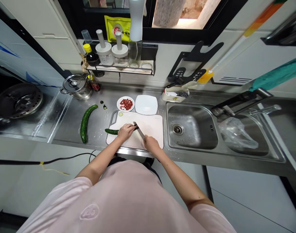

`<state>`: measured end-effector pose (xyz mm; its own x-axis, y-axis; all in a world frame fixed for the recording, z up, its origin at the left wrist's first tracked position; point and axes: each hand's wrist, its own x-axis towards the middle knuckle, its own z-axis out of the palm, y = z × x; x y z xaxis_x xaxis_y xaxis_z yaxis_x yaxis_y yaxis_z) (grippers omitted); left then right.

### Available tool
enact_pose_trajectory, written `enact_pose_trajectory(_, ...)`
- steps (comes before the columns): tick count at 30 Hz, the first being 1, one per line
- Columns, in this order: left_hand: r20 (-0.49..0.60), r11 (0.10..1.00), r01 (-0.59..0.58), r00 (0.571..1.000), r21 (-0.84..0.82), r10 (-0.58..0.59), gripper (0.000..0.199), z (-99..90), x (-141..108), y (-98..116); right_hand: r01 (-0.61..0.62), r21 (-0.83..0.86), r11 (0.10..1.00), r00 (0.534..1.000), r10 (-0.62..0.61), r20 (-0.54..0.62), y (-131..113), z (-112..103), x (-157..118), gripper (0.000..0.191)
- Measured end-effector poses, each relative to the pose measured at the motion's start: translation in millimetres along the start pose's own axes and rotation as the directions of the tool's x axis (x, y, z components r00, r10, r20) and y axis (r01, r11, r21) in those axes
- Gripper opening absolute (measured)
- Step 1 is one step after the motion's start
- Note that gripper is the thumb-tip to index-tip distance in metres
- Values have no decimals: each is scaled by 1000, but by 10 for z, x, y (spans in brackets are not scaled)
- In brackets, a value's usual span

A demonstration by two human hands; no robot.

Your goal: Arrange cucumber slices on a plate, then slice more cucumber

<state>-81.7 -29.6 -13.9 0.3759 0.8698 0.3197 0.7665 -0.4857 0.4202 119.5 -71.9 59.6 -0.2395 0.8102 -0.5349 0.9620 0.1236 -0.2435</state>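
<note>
- The left hand [125, 132] is curled over the cucumber [111, 131], pressing it to the board; the cucumber sticks out beyond the hand's left side. It should be firm and stiff, but its rounded, damp-looking skin may slip, so a grip from above suits it.
- The right hand [152, 144] is closed on the knife [140, 131], hiding its handle, with the forearm angled in and the blade just beside the left hand.
- The board [150, 127] lies under both hands.
- Left of the hands, a second cucumber [86, 123] lies on the table [65, 129].
- Beyond the hands are a plate [121, 104] of chopped red food and a white plate [146, 104].
- Right of the hands is a sink [190, 126].
</note>
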Motion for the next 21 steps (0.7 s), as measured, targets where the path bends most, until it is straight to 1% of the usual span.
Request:
enact_pose_trajectory(11,16,1000,-20,1000,20,20,26,-23,21,-3,0,-11,1000,1000,-1,-6,-72,-47,105,25)
enact_pose_trajectory(17,12,1000,-10,1000,17,10,25,-3,14,-10,10,-11,1000,1000,-11,-29,-110,-53,181,25)
enact_pose_trajectory(21,5,1000,-9,1000,14,9,25,13,10,-20,11,-6,1000,1000,-12,-25,-138,-72,230,25)
